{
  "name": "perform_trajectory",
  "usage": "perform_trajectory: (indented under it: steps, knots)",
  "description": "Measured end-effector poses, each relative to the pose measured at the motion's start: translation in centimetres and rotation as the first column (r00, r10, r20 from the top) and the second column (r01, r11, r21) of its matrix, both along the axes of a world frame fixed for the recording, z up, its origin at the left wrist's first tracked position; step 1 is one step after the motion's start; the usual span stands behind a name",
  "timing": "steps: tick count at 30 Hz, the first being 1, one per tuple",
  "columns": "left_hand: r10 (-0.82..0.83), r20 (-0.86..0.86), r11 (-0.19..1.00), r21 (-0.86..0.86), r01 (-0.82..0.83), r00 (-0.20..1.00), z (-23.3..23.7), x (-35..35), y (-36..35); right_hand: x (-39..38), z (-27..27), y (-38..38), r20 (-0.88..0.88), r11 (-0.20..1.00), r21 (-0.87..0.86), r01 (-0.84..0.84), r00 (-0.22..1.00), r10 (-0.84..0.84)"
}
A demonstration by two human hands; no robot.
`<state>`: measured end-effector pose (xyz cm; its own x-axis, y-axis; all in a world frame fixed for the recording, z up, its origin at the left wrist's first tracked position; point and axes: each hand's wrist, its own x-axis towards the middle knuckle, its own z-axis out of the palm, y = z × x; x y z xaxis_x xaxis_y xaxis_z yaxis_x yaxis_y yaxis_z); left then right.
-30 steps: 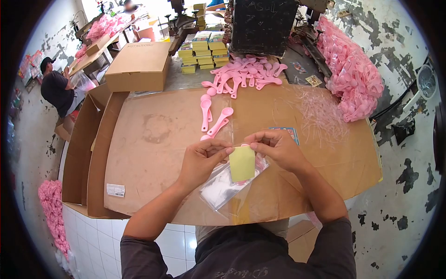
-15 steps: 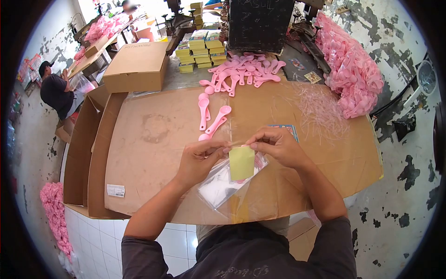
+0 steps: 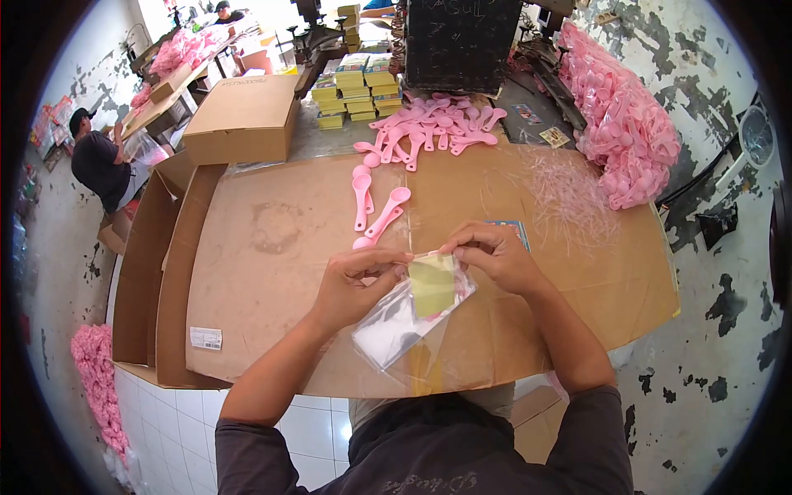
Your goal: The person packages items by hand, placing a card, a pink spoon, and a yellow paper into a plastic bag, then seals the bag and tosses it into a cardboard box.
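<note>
A small clear plastic bag with a yellow card point(image 3: 433, 287) in it hangs between my two hands, and some pink shows by its lower edge. My left hand point(image 3: 360, 279) pinches the bag's upper left corner. At the upper right corner, my right hand point(image 3: 488, 254) pinches the plastic between thumb and fingers. Below them, clear plastic bags point(image 3: 388, 334) lie on the cardboard-covered table. Pink measuring spoons point(image 3: 386, 216) lie just beyond my hands. A blue printed card point(image 3: 518, 233) is partly hidden behind my right hand.
More pink spoons point(image 3: 437, 120) are heaped at the back, beside stacks of yellow-edged cards point(image 3: 355, 82). A closed carton point(image 3: 239, 115) stands back left, with an open carton point(image 3: 157, 272) at the left edge. Bagged spoons point(image 3: 623, 115) and plastic strips point(image 3: 569, 194) occupy the right. A person point(image 3: 103, 157) sits at left.
The yellow card, bare-looking before, now shows behind shiny clear plastic. My right hand has moved slightly right and up, and the plastic is stretched between both hands.
</note>
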<state>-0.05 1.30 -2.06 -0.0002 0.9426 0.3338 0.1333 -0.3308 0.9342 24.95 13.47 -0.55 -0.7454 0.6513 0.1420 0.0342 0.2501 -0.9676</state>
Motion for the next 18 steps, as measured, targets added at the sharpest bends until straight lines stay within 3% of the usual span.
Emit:
perform_trajectory:
  steps: [11,18]
  knots:
    - [0.045,0.201,0.966,-0.257,0.008,0.979,-0.4,0.6,0.2,-0.4,-0.5,-0.4,-0.049,0.993,-0.115,-0.034,0.998,0.028]
    - [0.033,0.215,0.962,-0.271,0.027,0.976,-0.8,0.4,0.4,-0.4,-1.1,0.0,-0.022,0.994,-0.096,-0.047,0.999,0.045]
